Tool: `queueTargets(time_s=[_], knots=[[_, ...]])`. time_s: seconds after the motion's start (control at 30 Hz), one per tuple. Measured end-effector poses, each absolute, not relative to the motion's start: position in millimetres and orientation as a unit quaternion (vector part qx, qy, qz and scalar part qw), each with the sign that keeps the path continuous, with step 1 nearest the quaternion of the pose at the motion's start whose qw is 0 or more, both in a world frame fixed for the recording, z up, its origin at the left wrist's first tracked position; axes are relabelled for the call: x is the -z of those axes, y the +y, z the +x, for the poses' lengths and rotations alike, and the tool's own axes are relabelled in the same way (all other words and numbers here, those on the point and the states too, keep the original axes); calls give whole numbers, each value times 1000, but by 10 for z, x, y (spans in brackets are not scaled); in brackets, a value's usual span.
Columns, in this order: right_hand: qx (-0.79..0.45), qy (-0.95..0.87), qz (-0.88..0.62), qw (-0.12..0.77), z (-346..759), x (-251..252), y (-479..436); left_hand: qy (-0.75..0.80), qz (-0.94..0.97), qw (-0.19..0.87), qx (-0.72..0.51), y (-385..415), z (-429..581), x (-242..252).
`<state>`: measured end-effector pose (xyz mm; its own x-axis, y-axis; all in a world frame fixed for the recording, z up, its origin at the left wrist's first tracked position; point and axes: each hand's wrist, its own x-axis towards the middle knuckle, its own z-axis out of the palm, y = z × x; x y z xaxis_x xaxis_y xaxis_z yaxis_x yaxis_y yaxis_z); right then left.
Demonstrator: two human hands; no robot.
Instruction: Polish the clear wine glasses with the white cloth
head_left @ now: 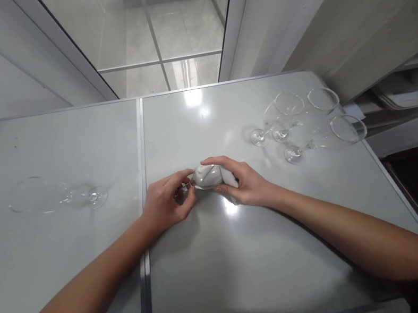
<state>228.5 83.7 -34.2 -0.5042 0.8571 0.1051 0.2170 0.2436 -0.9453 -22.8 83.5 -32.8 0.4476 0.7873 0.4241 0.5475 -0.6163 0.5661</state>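
Centrally, the glass [208, 176] lay sideways over the table [220, 268], its stem end pinched by the left hand [165, 201], its bowl clasped with a cloth [229, 177] in the half-closed right hand [253, 183].

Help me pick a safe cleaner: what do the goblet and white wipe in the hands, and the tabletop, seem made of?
Goblet: probably glass, clear and glossy, with bright highlights. White wipe: matte cloth or paper, softly crumpled. Tabletop: glossy, perhaps laminate or coated metal, with bright reflections.
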Motion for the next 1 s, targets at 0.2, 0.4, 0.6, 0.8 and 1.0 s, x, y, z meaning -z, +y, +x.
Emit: queueTargets(time_s=[0.2, 0.4, 0.6, 0.8, 1.0], knots=[[-497, -690, -389, 355, 2280, 366, 845, 398, 837, 178, -331, 837, -242, 346], [-487, -620, -453, 417, 2290, 388, 865, 389, 835, 174, -348, 838, -242, 296], [-490, -585, -462, 452, 2304, 396, 883, 379, 847, 185, -324, 844, -236, 314], [-477, -673, -409, 391, 2312, 355, 844, 399, 834, 205, -321, 834, -239, 333], [-478, -662, -423, 394, 2281, 368, 803, 380, 845, 194, -323, 832, -242, 332]])
